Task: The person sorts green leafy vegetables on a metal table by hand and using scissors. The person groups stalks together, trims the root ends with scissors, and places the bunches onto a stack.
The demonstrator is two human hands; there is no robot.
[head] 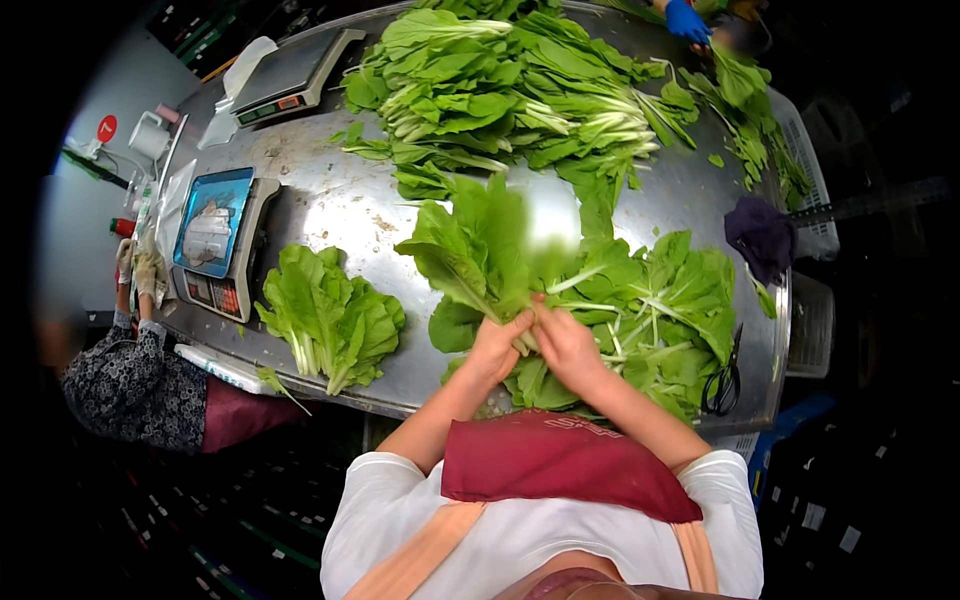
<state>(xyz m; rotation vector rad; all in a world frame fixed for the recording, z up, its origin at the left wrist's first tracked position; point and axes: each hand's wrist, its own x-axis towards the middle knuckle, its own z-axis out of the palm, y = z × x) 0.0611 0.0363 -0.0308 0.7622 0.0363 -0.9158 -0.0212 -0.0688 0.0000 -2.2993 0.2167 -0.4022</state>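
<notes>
My left hand (pixel 497 346) grips the stem end of a bunch of leafy greens (pixel 480 259), its leaves pointing away from me. Against it, my right hand (pixel 568 346) pinches at the same stems, the fingertips of both hands meeting there. Part of the bunch's right side is blurred. Beneath and right of my hands spreads a pile of loose leaves (pixel 675 292) with pale stems crossing one another. Another bunch of greens (pixel 326 319) lies on the table to the left. Black-handled scissors (pixel 722 388) rest at the pile's right edge.
On the metal table (pixel 300 187) stand a scale with a blue tray (pixel 214 217) and a second scale (pixel 289 71). A large heap of greens (pixel 480 97) lies at the back. A dark cloth (pixel 761 236) sits at right. Co-workers' gloved hands show at left (pixel 144 271) and top right (pixel 686 21).
</notes>
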